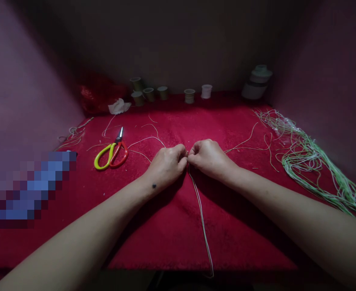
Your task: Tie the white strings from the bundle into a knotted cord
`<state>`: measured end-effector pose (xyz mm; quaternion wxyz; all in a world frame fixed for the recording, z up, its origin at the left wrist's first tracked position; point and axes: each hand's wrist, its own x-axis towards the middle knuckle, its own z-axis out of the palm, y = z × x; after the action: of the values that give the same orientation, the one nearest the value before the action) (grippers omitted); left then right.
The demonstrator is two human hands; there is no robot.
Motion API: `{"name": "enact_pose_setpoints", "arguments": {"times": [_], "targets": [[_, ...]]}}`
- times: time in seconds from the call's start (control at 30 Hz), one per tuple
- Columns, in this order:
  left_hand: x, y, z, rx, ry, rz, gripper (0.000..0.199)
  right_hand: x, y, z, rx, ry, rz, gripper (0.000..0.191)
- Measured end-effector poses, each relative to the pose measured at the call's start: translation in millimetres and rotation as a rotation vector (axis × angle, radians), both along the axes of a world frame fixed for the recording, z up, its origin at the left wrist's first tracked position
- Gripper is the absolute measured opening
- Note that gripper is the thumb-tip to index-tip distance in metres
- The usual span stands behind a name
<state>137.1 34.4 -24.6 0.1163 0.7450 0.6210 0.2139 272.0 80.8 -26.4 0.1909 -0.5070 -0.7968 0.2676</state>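
Near the middle of the red cloth, my left hand [168, 163] and my right hand [210, 157] meet fingertip to fingertip, each pinching thin cords. From between them a few pale cords [201, 214] run down over the cloth to its front edge. Other cord ends [147, 139] trail out to the left beyond my left hand, and more cord ends [241, 147] spread to the right past my right hand. The point where the cords meet is mostly hidden by my fingers. Scissors [114, 151] with one yellow and one red handle lie left of my left hand, blades pointing away.
A large bundle of green and white cords [323, 169] lies at the right. Several thread spools [189, 96] stand along the back, beside a crumpled white tissue [119, 106] and a red plastic bag [97, 95]. A white bottle [256, 83] stands back right. A blurred blue object [41, 182] lies left.
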Motion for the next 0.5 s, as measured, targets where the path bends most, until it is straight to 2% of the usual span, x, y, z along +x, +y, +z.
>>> {"name": "enact_pose_setpoints", "arguments": {"times": [0.1,0.23,0.3,0.5], "targets": [[0,0,1.1,-0.003,-0.001,-0.002,0.009,2,1,4.4,-0.073,0.021,0.019,0.012],[0,0,2.6,-0.021,0.006,0.004,0.010,7,3,14.4,-0.353,0.074,0.037,0.014],[0,0,2.9,-0.025,0.007,0.006,0.010,9,4,18.1,-0.441,0.090,0.040,0.014],[0,0,2.4,-0.027,0.016,0.003,0.010,7,2,19.7,-0.478,0.072,0.017,0.012]]}}
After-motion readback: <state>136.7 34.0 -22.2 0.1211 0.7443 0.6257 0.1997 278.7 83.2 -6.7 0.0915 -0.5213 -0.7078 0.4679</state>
